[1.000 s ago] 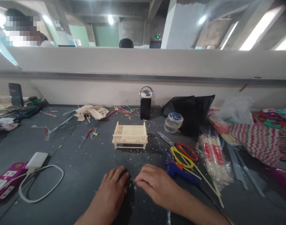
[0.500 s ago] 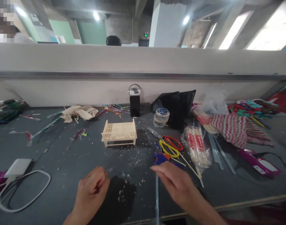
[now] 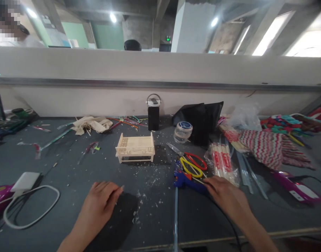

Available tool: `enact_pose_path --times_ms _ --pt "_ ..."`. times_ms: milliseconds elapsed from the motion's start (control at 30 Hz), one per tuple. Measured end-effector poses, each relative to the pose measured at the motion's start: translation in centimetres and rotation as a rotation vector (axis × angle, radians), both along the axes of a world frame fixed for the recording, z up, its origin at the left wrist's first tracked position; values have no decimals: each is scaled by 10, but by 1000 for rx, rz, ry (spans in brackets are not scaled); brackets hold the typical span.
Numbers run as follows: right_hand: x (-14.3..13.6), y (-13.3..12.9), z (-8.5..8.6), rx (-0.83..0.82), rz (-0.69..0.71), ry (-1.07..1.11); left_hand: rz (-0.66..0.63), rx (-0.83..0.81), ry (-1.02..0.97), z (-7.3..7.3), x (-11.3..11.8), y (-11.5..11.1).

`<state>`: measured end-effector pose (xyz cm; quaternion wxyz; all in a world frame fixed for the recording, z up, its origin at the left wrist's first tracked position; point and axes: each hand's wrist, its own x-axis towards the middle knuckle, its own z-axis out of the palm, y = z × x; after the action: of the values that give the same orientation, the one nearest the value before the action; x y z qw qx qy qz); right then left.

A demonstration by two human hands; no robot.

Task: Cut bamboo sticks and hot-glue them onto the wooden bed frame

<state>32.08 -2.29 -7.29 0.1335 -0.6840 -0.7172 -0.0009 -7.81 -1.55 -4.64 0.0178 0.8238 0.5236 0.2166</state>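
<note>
My left hand [image 3: 101,203] is closed above the dark tabletop, thumb and forefinger pinched together. A tiny pale bit shows at their tips, too small to name. My right hand [image 3: 226,196] has its fingers bent together over the thin wooden sticks [image 3: 198,180], beside the handle of a blue glue gun [image 3: 180,179]. What lies under those fingertips is hidden. A clear glue stick [image 3: 176,217] extends from the gun to the table's front edge. Beyond both hands, a small wooden model bed [image 3: 135,148] stands upright, untouched. Scissors with red and yellow handles [image 3: 190,164] lie behind the gun.
A bag of wooden sticks [image 3: 222,161] lies right of the scissors. Behind are a lidded jar [image 3: 183,132], a black pouch [image 3: 198,122] and a dark bottle [image 3: 153,117]. Striped knitting [image 3: 265,147] is at right, a white charger [image 3: 26,182] with cable at left. Scraps dot the table.
My right hand has moved right, off the glue gun's front to the sticks beside its handle, uncovering the gun. My left hand has turned from a fist-like curl to a pinch. The view has shifted slightly.
</note>
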Motion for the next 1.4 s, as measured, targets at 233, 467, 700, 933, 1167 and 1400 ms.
enact_pose_path --times_ms 233,467,700,933,1167,1400 --pt "-1 2 19 -152 40 -72 80 39 -116 2 1 -3" --pt "26 3 18 -24 86 -56 -99 -45 -160 -3 -4 -2" --pt "9 21 20 281 217 -238 -173 -113 -235 -6 35 0" --pt "4 51 62 120 179 -384 -440 -179 -87 17 90 2" --pt "-74 150 77 -44 246 31 -398 1 -108 -17 101 45" --pt "-138 240 31 -137 148 20 -483 1 -142 -34 91 54"
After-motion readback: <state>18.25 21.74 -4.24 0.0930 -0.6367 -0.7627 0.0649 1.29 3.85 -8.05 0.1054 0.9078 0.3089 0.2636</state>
